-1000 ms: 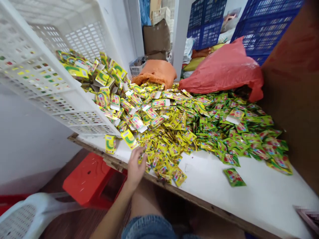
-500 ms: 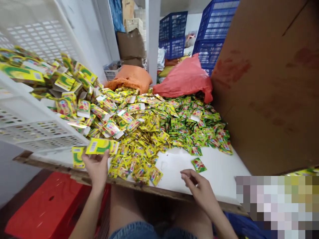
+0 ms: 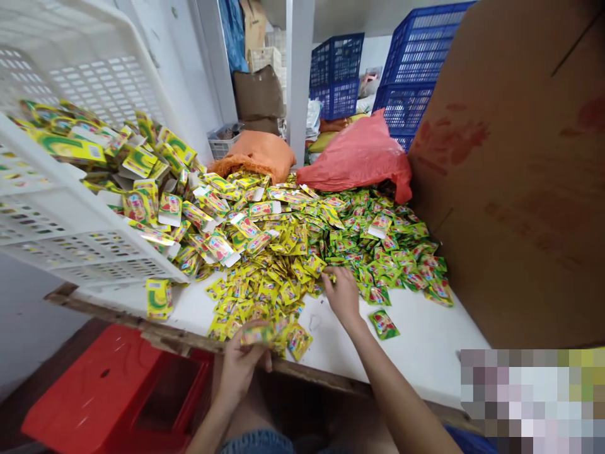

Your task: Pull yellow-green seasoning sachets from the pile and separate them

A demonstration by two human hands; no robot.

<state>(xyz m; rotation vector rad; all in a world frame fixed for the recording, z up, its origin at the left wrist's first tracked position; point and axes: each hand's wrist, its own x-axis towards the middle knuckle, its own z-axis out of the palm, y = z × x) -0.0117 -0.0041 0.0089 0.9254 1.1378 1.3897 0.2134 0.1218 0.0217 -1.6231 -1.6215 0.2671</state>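
My left hand [image 3: 241,362] is closed around a small yellow-green carton [image 3: 258,334], blurred by motion, at the table's front edge. My right hand [image 3: 344,295] reaches to the border between the yellow sachets [image 3: 265,277] and the green sachets [image 3: 397,252]. Its thumb and fingers pinch at a sachet [image 3: 333,278], of which only a bit of yellow shows. One green sachet [image 3: 384,324] lies apart on the white tabletop [image 3: 420,321], right of that hand. Another yellow carton [image 3: 159,299] rests at the front left, by the crate.
At the left, a tipped white crate [image 3: 94,221] spills open cartons [image 3: 139,161] onto the table. Behind the heap are an orange sack [image 3: 259,151] and a red bag [image 3: 359,157]. A tall cardboard box [image 3: 510,189] walls the right. A red stool [image 3: 94,391] stands below.
My left hand has moved right and down with the carton, toward the table's front edge. My right hand has moved forward and left to the sachets. The view has shifted slightly.
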